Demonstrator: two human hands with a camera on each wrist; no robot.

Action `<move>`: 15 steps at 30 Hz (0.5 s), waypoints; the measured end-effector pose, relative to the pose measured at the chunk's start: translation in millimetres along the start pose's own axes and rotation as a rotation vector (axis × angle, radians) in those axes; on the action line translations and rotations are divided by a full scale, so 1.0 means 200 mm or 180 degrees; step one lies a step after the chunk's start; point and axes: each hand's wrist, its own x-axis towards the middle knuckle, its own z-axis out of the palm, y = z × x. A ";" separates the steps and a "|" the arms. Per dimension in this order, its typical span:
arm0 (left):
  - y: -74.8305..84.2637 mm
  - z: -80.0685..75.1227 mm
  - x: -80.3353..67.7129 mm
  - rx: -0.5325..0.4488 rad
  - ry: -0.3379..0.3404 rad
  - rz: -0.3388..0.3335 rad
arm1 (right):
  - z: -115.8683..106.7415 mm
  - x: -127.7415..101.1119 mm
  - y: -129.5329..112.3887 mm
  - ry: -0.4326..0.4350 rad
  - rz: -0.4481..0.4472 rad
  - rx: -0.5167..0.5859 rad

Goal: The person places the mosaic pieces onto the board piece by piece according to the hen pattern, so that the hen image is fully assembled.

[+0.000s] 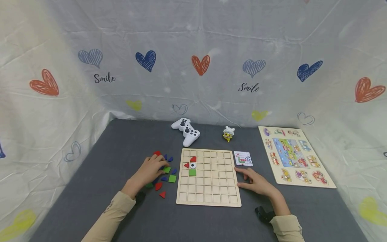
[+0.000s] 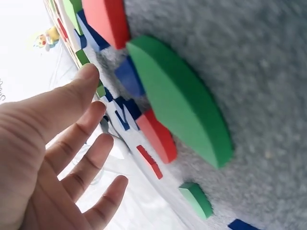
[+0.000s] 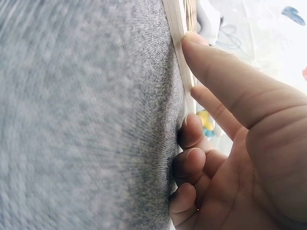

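My left hand (image 1: 151, 171) is over loose flat shapes left of the wooden grid board (image 1: 208, 200). Its thumb and index finger pinch a green square (image 1: 167, 170) at opposite sides, the other fingers spread loosely. Around it lie another green square (image 1: 172, 178), blue pieces, a red triangle (image 1: 162, 194) and a large green curved piece (image 2: 180, 100). Thumb and index fingertips of my right hand (image 1: 257, 183) touch the board's right edge (image 3: 178, 43), its other fingers curled. On the board sit a red quarter-round (image 1: 193, 159), a red triangle (image 1: 186, 165), a white eye piece (image 1: 192, 165) and a green square (image 1: 192, 172).
A printed pattern card (image 1: 243, 158) lies right of the board. Behind are a white game controller (image 1: 185, 131) and a small yellow-and-white figurine (image 1: 228, 133). A picture puzzle board (image 1: 294, 156) lies at the right. A curtain with hearts (image 1: 199, 101) borders the dark table.
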 end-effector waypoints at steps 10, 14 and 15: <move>0.07 -0.02 0.03 -0.0010 -0.0068 0.0015 | 0.00 0.00 0.00 0.0004 0.0005 -0.0007; 0.10 -0.02 0.04 -0.0052 -0.0006 0.0032 | 0.00 0.00 0.00 0.0007 -0.0014 -0.0004; 0.11 -0.02 0.04 -0.0081 0.0019 0.0041 | 0.00 0.00 0.00 0.0006 -0.0014 0.0000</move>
